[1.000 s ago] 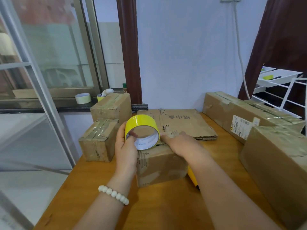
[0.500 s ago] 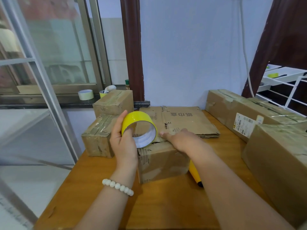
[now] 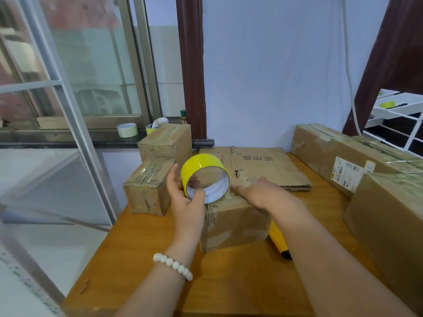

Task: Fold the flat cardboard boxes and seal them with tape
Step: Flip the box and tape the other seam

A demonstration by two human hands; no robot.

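A small folded cardboard box (image 3: pixel 235 225) stands in the middle of the wooden table (image 3: pixel 229 282). My left hand (image 3: pixel 185 200) grips a yellow tape roll (image 3: pixel 201 165) above the box's left top edge, thumb inside the core. My right hand (image 3: pixel 261 193) lies flat on the box top, fingers pointing left toward the roll. Behind the box lies a stack of flat cardboard boxes (image 3: pixel 270 165).
Two taped small boxes (image 3: pixel 148 186) (image 3: pixel 167 143) sit at the left rear. Large boxes (image 3: pixel 332 156) (image 3: pixel 389 220) line the right side. A yellow-handled tool (image 3: pixel 278 241) pokes out right of the middle box. Spare tape rolls (image 3: pixel 127 129) rest on the window sill.
The left hand has shifted its grip on the tape roll, with the thumb now inside the core. The right hand stays pressed on the box top.
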